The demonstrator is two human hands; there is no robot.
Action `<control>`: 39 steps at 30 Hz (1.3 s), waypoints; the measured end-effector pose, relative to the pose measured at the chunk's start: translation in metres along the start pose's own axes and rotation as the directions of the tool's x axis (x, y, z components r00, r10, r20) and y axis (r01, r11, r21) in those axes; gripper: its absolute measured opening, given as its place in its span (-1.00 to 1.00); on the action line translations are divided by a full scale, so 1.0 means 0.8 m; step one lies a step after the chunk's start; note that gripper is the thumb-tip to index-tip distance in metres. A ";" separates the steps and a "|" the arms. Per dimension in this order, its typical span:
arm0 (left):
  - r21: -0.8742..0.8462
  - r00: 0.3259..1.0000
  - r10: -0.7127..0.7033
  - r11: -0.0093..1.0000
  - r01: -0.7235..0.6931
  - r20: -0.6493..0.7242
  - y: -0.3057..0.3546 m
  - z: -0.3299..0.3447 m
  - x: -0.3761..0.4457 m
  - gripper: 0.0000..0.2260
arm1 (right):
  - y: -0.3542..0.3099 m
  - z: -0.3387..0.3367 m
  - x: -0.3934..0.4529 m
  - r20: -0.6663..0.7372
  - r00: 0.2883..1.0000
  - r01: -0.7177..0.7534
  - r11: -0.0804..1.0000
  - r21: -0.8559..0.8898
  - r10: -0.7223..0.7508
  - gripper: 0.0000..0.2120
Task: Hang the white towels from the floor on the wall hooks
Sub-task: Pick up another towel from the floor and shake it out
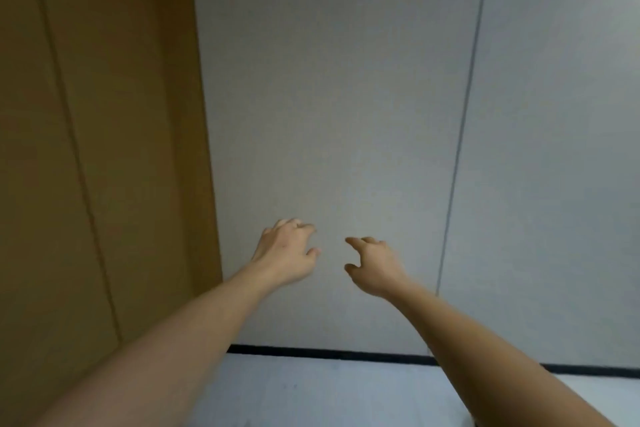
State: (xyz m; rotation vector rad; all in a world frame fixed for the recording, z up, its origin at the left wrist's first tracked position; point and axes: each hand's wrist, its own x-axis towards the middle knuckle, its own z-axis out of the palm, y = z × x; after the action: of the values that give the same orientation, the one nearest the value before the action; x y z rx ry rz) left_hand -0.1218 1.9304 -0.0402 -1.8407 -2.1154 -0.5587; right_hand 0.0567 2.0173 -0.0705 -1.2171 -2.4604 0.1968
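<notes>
Left hand (287, 251), right hand (375, 265): empty-fingered

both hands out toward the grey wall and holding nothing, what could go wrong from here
No towel or hook shows in this view, so the left hand and right hand, both empty, may be reaching at bare grey wall. Towels are out of sight, so a blind step on the floor might snag one.
</notes>
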 end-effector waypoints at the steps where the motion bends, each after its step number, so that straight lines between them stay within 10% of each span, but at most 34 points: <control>1: -0.022 0.999 0.031 0.999 -0.031 0.019 0.047 0.025 0.009 -0.53 | 0.051 -0.006 -0.021 -0.004 0.999 -0.048 0.999 -0.013 0.047 -0.41; 8: -0.191 0.920 0.275 0.955 -0.228 0.279 0.390 0.209 0.027 -0.46 | 0.389 -0.054 -0.212 0.051 0.905 -0.424 0.906 0.008 0.423 -0.37; 18: -0.445 0.586 0.659 0.752 -0.486 0.473 0.808 0.377 -0.036 -0.46 | 0.689 -0.094 -0.515 0.097 0.502 -0.865 0.497 0.071 0.860 -0.39; 28: -0.572 0.221 0.813 0.546 -0.612 0.539 1.095 0.548 -0.059 -0.48 | 0.886 -0.078 -0.702 0.156 0.062 -0.993 0.046 0.107 0.986 -0.39; 39: -0.633 -0.023 0.739 0.559 -0.535 0.673 1.324 0.708 -0.031 -0.49 | 1.076 -0.061 -0.770 0.311 -0.278 -0.906 -0.356 0.230 0.909 -0.41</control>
State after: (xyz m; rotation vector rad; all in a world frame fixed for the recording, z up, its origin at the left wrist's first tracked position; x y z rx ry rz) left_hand 0.9515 2.2902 -0.4426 -3.4501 -1.0498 0.8132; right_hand 1.0459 2.0577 -0.4484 -2.6237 -0.3932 1.0558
